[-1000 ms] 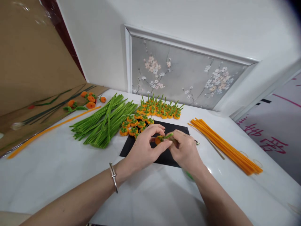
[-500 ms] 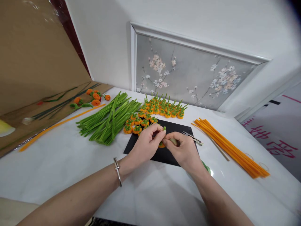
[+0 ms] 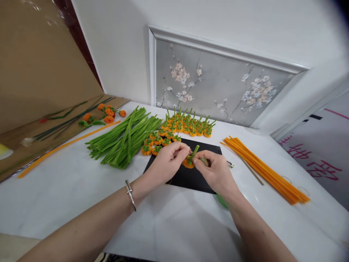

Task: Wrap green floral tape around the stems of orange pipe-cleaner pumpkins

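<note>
Over a black mat [image 3: 191, 181], both hands meet at a small orange pumpkin [image 3: 188, 163] with an upright green stem. My right hand [image 3: 215, 169] pinches it near the base of the stem, with a roundish pale object partly hidden in its curled fingers. My left hand [image 3: 171, 160] is closed at the pumpkin's left side, its thumb and forefinger pressed together; what lies between them is too small to make out. Finished-looking orange pumpkins [image 3: 157, 149] with green tops sit just beyond my left hand. More pumpkins [image 3: 192, 131] with long stems stand behind the mat.
Green fuzzy stems [image 3: 122, 140] lie piled on the left, orange ones [image 3: 267, 171] on the right. Orange flowers [image 3: 109, 119] and a long orange strip [image 3: 65, 147] lie at the far left. Scissors [image 3: 230, 164] are partly hidden behind my right hand. A framed panel [image 3: 218, 80] stands behind.
My hands have moved slightly apart, and more of the pumpkin and its green stem now shows between them. The scissors are more covered by my right hand.
</note>
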The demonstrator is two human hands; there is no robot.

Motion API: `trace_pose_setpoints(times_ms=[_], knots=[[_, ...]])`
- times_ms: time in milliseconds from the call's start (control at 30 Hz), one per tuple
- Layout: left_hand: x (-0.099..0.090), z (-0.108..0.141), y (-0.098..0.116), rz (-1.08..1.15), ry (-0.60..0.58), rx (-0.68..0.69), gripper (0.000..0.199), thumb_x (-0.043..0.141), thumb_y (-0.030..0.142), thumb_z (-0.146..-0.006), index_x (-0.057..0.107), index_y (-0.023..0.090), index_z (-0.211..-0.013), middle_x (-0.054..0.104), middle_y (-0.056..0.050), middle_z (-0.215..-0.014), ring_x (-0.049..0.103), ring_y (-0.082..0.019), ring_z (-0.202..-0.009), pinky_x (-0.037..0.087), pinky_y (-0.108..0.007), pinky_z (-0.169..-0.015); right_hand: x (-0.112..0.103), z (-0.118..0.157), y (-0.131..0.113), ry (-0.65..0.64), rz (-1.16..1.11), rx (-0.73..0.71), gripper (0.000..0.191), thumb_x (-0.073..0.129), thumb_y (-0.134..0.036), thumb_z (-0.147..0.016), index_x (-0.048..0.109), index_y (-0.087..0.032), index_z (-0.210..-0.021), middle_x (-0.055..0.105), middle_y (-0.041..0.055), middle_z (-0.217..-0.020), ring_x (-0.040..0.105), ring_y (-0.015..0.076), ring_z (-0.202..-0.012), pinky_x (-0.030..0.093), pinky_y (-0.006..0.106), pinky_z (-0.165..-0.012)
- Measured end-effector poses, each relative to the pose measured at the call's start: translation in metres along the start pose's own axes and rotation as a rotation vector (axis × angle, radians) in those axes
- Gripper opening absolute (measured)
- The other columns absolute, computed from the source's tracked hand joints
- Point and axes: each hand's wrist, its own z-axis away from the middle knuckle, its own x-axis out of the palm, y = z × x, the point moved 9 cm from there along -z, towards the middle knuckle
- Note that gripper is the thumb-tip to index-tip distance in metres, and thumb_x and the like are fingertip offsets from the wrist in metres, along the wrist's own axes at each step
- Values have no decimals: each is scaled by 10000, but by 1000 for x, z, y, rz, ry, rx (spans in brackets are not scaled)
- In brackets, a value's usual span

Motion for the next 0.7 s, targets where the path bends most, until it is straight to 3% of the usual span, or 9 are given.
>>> trace_pose_setpoints(times_ms=[100,200,433,533,700], knots=[[1,1,8,-133,13,106,146,538,200,-856,618,163,-740,644,-46,-885,584,-163,-837,446,-279,-742,-2,-2,-1,44,39,-17,139,560,-259,-749,616,-153,-680,337,-66,-513,292,80,-483,268,212,-449],[4,1,6,-122,-10,110,94,591,179,-816,652,162,-746,647,-44,-877,593,-163,-842,454,-284,-759,-1,-1,-4,83,92,-44,115,552,-215,-728,633,-152,-676,357,-65,-513,318,82,-491,300,207,-472],[11,0,-19,244,-111,-195,259,677,309,-760,581,133,-597,579,-2,-720,534,-98,-637,405,-229,-589,3,6,-16,90,186,-139,133,536,-212,-755,646,-154,-708,419,-45,-540,350,89,-503,308,212,-474],[17,3,-21,281,-155,-236,274,663,328,-771,563,132,-608,539,15,-664,489,-86,-597,366,-223,-556,6,4,-10,19,119,-72,142,547,-233,-759,660,-149,-741,425,-43,-540,338,88,-497,289,216,-459],[19,5,-18,202,-164,-188,296,559,302,-840,520,148,-589,482,34,-612,417,-83,-560,324,-232,-542,16,5,8,-158,-135,134,206,607,-339,-762,644,-139,-731,381,-54,-537,293,83,-508,244,222,-461]])
